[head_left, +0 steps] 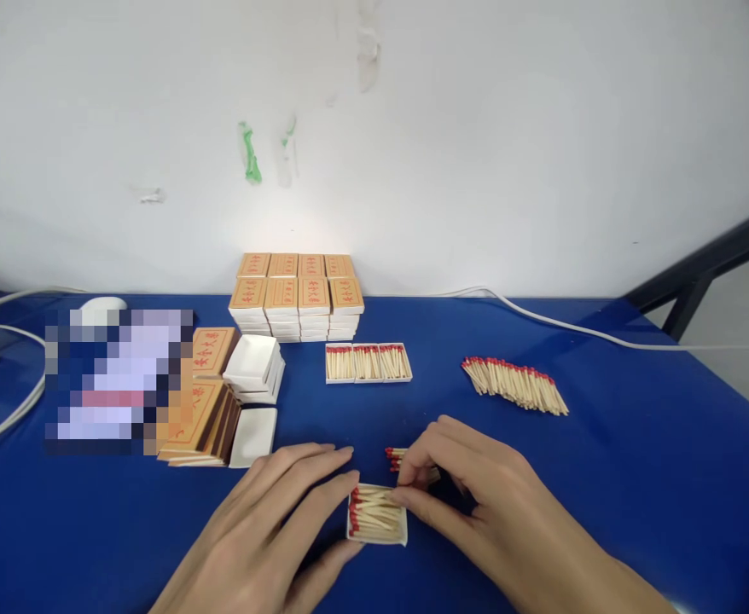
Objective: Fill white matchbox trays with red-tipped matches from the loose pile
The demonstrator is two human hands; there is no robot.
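A white wall [451,153] rises behind a blue table [605,477]. Over the near edge reach the right hand [483,490] and the left hand [259,520]. The left holds a tray [384,540] between forefinger, at its far left corner, and thumb, at its near side. The right has thumb and forefinger together at the tray's far right corner; whether they pinch a match I cannot tell. A block [296,298] of orange-topped matchboxes stands against the wall, left of centre. Left of the hands, beside a blurred patch, orange covers [199,418] lie stacked, with spare trays [252,354] piled just right of them. A match pile [515,384] lies slanted to the right, red heads pointing away. Three full trays [367,380] sit touching in a row, just in front of the block. The tray in hand lies nearest the person, centred, filled with matches, most heads to the left. Smallest, a few loose matches [395,453] show beside and under the right hand.
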